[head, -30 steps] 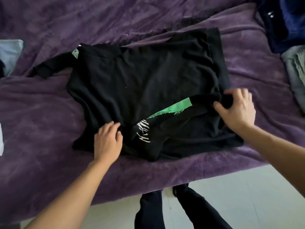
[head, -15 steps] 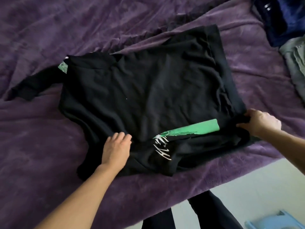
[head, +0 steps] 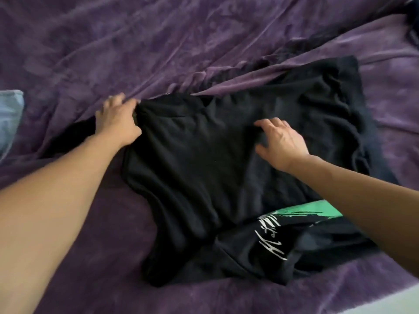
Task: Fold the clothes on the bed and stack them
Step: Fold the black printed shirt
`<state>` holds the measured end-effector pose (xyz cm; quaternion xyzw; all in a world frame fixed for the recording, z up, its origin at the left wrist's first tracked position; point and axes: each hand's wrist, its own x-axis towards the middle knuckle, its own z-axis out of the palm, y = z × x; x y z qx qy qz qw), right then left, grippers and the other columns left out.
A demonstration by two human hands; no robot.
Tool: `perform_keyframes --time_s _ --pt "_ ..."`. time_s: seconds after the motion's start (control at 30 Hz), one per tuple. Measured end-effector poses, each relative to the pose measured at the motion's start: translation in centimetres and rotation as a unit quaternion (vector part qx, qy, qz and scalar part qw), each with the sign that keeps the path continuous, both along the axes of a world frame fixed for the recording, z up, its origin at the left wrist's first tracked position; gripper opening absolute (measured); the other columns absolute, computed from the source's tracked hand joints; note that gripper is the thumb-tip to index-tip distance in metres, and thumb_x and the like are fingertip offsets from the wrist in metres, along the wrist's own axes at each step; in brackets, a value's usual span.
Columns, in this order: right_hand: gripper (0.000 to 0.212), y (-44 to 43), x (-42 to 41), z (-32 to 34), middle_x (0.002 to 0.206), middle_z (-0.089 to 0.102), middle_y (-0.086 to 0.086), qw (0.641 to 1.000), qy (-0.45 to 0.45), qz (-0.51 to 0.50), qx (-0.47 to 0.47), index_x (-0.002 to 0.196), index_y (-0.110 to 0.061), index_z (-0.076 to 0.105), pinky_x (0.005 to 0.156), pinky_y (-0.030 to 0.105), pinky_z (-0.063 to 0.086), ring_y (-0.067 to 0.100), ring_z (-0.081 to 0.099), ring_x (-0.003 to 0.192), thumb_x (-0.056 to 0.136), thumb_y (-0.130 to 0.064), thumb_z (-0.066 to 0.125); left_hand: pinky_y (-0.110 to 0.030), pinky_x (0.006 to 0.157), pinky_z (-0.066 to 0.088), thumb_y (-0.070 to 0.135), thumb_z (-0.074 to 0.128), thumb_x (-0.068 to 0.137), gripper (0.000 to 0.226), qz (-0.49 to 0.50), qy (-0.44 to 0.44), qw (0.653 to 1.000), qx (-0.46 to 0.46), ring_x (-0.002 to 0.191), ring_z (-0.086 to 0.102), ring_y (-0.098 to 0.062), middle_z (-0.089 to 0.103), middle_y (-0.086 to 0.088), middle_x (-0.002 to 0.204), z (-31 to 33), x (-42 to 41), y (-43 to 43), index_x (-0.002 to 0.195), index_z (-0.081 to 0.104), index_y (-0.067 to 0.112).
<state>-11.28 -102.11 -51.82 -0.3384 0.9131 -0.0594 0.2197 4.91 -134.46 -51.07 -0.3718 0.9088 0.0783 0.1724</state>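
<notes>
One black shirt [head: 204, 168] lies on the purple blanket [head: 158, 41] covering the bed, roughly central and toward the right of the view. Its near portion is turned over, exposing one green band [head: 310, 210] and one line of white script [head: 272, 243]. One sleeve [head: 77, 132] projects to the left from under the shirt body. Two hands are in view. The left hand [head: 116, 120] is at the far-left corner of the shirt, where the fabric is bunched; its fingers curl over that corner and hold it, though motion blur hides the exact finger placement. The right hand [head: 283, 141] rests on the middle of the shirt body with fingers spread and slightly bent, gripping nothing. The far-right hem of the shirt is rumpled and lies just beside a ridge in the blanket. The near folded edge sits close to the bed edge, beyond which a strip of pale floor [head: 408, 307] shows at lower right. Bare blanket extends across the far side and the near-left area. One light blue cloth item [head: 10, 123] lies at the left frame edge, well apart from the shirt. One dark item [head: 412, 26] is cut off at the top-right corner.
</notes>
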Motion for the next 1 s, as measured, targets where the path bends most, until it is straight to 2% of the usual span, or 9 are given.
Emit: perform_keyframes --time_s 0.2,0.3,0.43,0.57,0.7,0.77,0.83,0.9,1.0 --pt "0.083 -6.5 3.9 -0.9 0.158 0.019 0.007 0.993 0.013 0.099 -0.068 0.15 -0.027 0.022 0.1 0.045 0.038 0.028 0.023 0.141 0.08 -0.031 0.068 -0.056 0.104 0.029 0.034 0.066 0.086 0.075 0.147 -0.023 0.989 -0.017 0.134 0.031 -0.039 0.032 -0.016 0.149 -1.7 6.7 -2.2 0.147 0.023 0.025" --pt "0.096 -9.9 4.8 -0.8 0.161 0.007 0.004 0.984 -0.008 0.162 -0.073 0.152 -0.034 0.01 0.104 0.047 0.035 0.026 0.012 0.146 0.078 -0.045 0.07 -0.055 0.099 0.035 0.029 0.06 0.09 0.043 0.221 -0.053 0.971 -0.07 0.122 0.046 -0.041 0.053 -0.019 0.13 -1.1 8.6 -3.3 0.131 0.053 0.022" --pt "0.099 -10.5 7.5 -2.1 0.161 -0.011 0.003 0.967 -0.069 0.232 0.084 0.152 -0.037 0.001 0.109 0.053 0.028 0.027 -0.008 0.148 0.079 -0.059 0.064 -0.04 0.095 0.043 0.013 0.05 0.089 0.035 0.324 0.163 0.927 -0.093 0.118 0.052 -0.036 0.058 -0.016 0.126 2.1 6.6 -4.1 0.12 0.064 0.019" --pt "0.088 -6.3 9.0 -2.4 0.162 -0.002 0.0 0.969 -0.1 0.221 0.054 0.152 -0.036 0.011 0.113 0.043 0.025 0.019 0.001 0.149 0.083 -0.051 0.063 -0.019 0.094 0.034 0.0 0.04 0.078 0.048 0.226 0.379 0.897 -0.045 0.115 0.052 -0.025 0.056 -0.012 0.124 7.8 -1.4 -2.1 0.119 0.063 0.013" --pt "0.045 -0.1 5.4 -1.4 0.131 0.06 0.006 0.988 -0.11 -0.013 -0.107 0.129 -0.018 0.058 0.097 0.034 0.046 0.022 0.058 0.118 0.085 -0.025 0.067 -0.022 0.092 0.037 -0.007 0.04 0.067 0.059 0.065 0.456 0.885 0.066 0.109 0.054 -0.026 0.057 -0.015 0.116 11.6 -9.1 5.6 0.12 0.062 0.008" --pt "0.023 2.8 1.5 -0.9 0.108 0.07 0.009 0.97 -0.081 -0.181 -0.143 0.109 -0.016 0.069 0.087 0.036 0.051 0.024 0.067 0.098 0.087 -0.02 0.065 -0.03 0.1 0.037 -0.005 0.048 0.071 0.064 -0.035 0.428 0.888 0.162 0.118 0.051 -0.028 0.054 -0.014 0.126 11.5 -11.3 10.2 0.133 0.051 0.009" --pt "0.009 5.1 -3.0 -0.5 0.092 0.073 0.01 0.897 -0.128 -0.373 -0.198 0.089 -0.017 0.067 0.069 0.033 0.055 0.017 0.071 0.077 0.091 -0.021 0.06 -0.032 0.107 0.034 0.009 0.066 0.076 0.079 -0.146 0.336 0.902 0.227 0.129 0.042 -0.025 0.045 -0.01 0.14 9.9 -12.1 13.9 0.147 0.032 0.016" --pt "0.021 6.4 -7.0 -0.1 0.078 0.071 0.007 0.806 -0.172 -0.506 -0.254 0.076 -0.017 0.058 0.045 0.024 0.046 0.009 0.065 0.051 0.095 -0.024 0.052 -0.034 0.11 0.029 0.027 0.076 0.075 0.091 -0.222 0.241 0.925 0.194 0.136 0.034 -0.023 0.037 -0.006 0.147 7.3 -11.0 15.2 0.15 0.024 0.023" --pt "0.026 6.4 -10.6 0.0 0.092 0.069 0.01 0.783 -0.161 -0.542 -0.261 0.078 -0.021 0.058 0.043 0.017 0.041 0.01 0.062 0.053 0.092 -0.041 0.05 -0.035 0.11 0.029 0.019 0.067 0.077 0.067 -0.114 0.264 0.953 0.095 0.132 0.04 -0.028 0.044 -0.011 0.141 4.1 -6.8 12.8 0.14 0.045 0.015"
